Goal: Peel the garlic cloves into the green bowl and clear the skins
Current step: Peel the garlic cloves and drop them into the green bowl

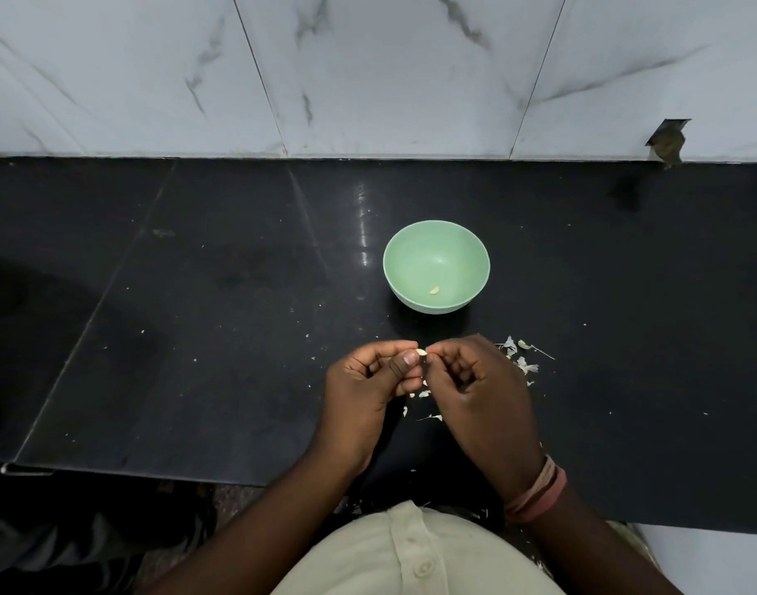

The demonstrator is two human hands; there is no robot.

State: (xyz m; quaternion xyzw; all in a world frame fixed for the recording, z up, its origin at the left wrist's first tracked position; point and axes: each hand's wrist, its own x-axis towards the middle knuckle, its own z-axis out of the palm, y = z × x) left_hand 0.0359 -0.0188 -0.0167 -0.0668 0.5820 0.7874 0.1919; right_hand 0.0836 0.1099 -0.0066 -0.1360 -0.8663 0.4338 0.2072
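Working on a garlic clove [420, 352] right now, holding it just in front of the green bowl [436, 267], on my side of it. Left hand [370, 382] has the clove pinched between thumb and fingertips so it can't roll, and that grip leaves the far end poking out. Right hand [475, 380] is pressed together on that exposed end, picking at the skin as far as I can tell; the clove is tiny, so I can't say how much skin is left on it. I'm keeping both hands low over the counter [196, 315] and close to the bowl, so the drop afterwards is short and the flakes land in one area. One peeled clove [434, 290] already sits in the bowl, near the wall closest to me. Loose skins [525, 363] are piled right of my hands, between me and the bowl, with another clove [523, 344] beside them that looks like it's next. More scraps [424, 393] lie under my hands. So it's early days I reckon: the peeling is barely started, and the sweeping up hasn't been touched.
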